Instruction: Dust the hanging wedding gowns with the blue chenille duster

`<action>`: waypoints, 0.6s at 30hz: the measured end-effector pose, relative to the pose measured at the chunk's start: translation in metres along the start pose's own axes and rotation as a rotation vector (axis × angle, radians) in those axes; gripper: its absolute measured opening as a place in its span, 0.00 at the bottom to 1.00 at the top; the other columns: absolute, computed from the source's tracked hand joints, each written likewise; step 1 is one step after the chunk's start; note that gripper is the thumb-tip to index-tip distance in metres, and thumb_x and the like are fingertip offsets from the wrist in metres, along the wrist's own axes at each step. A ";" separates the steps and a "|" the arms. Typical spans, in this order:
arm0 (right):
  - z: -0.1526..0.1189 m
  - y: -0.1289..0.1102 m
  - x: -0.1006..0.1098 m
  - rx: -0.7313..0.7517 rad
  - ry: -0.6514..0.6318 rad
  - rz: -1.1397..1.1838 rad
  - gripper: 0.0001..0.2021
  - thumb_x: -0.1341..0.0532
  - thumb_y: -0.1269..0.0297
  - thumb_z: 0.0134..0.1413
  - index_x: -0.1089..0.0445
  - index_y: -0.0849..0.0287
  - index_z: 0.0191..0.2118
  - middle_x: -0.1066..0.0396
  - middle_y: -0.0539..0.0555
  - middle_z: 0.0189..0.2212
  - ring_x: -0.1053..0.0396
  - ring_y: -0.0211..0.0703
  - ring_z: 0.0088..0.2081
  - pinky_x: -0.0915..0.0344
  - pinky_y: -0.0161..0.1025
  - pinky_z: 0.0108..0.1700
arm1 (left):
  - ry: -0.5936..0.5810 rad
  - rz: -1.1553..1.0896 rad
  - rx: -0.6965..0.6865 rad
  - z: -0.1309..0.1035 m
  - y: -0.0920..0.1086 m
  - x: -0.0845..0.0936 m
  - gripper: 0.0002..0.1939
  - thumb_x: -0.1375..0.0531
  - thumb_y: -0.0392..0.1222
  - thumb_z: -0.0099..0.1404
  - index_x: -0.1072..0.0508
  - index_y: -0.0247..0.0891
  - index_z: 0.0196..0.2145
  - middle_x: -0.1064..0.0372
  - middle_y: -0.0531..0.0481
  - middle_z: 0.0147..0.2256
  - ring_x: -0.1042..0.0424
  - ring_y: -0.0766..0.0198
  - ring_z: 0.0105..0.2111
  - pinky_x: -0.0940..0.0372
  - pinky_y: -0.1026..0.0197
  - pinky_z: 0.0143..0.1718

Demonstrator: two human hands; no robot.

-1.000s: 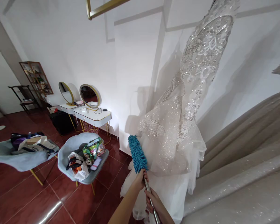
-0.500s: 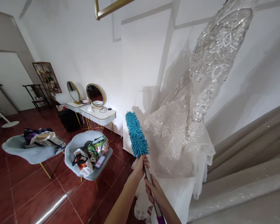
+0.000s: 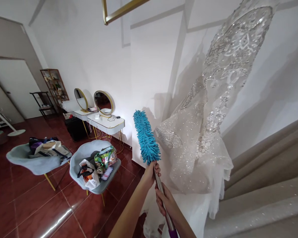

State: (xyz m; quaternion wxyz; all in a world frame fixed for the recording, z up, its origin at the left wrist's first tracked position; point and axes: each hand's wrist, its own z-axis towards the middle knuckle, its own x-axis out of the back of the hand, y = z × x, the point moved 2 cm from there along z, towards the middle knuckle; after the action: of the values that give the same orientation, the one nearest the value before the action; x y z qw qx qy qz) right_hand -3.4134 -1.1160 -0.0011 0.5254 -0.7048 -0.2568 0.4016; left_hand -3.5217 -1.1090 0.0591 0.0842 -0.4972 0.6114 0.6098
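A duster with a fluffy blue head and a metal pole stands tilted in front of me, its head up and leaning left. My left hand is wrapped round the pole just beneath the blue head. Lower down, my right hand grips the same pole, above its purple lower part. Just right of the duster hangs a white sequinned gown with layered tulle at the hem. From this view I cannot tell whether the blue head touches the gown.
Two pale blue chairs holding bags stand on the red tiled floor at the left. Behind them are white dressing tables with round mirrors. A gold rail juts in overhead. Beige curtain fabric hangs at the right.
The duster and both hands have risen slightly in view. The room has shifted a little right and down at the left side. Both hands keep their hold on the pole.
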 end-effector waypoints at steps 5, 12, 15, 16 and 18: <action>0.017 -0.001 -0.009 -0.024 0.008 0.028 0.22 0.37 0.42 0.46 0.43 0.53 0.35 0.42 0.35 0.12 0.53 0.26 0.06 0.54 0.25 0.07 | -0.014 0.019 0.036 0.018 0.009 0.011 0.20 0.34 0.47 0.47 0.44 0.40 0.25 0.55 0.64 0.19 0.54 0.76 0.16 0.51 0.67 0.19; 0.057 -0.008 -0.044 -0.063 0.064 0.107 0.17 0.37 0.50 0.48 0.43 0.53 0.33 0.40 0.36 0.10 0.50 0.27 0.06 0.53 0.25 0.08 | -0.121 0.109 0.108 0.052 0.042 0.031 0.21 0.33 0.49 0.47 0.44 0.40 0.23 0.51 0.62 0.19 0.51 0.76 0.17 0.48 0.66 0.20; 0.078 -0.010 -0.065 -0.039 0.122 0.156 0.17 0.36 0.50 0.47 0.44 0.53 0.32 0.41 0.35 0.09 0.51 0.27 0.05 0.55 0.25 0.07 | -0.178 0.158 0.136 0.065 0.062 0.038 0.21 0.33 0.50 0.47 0.43 0.40 0.24 0.50 0.62 0.20 0.50 0.75 0.17 0.47 0.66 0.20; 0.085 -0.010 -0.072 -0.025 0.136 0.169 0.17 0.36 0.50 0.46 0.44 0.53 0.31 0.42 0.35 0.09 0.52 0.27 0.05 0.56 0.25 0.07 | -0.200 0.170 0.143 0.069 0.069 0.040 0.21 0.33 0.51 0.47 0.42 0.40 0.24 0.49 0.62 0.20 0.50 0.75 0.17 0.47 0.66 0.20; 0.097 -0.010 -0.084 -0.003 0.161 0.195 0.18 0.36 0.50 0.46 0.45 0.52 0.31 0.42 0.35 0.09 0.52 0.27 0.05 0.55 0.25 0.08 | -0.244 0.190 0.160 0.075 0.082 0.043 0.21 0.33 0.51 0.47 0.42 0.40 0.25 0.48 0.62 0.20 0.50 0.75 0.17 0.46 0.66 0.20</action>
State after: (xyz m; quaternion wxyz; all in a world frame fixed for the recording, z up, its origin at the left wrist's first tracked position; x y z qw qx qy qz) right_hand -3.5394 -1.1271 0.0210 0.5017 -0.7571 -0.1448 0.3925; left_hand -3.6393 -1.0879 0.0646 0.1390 -0.3513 0.6875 0.6202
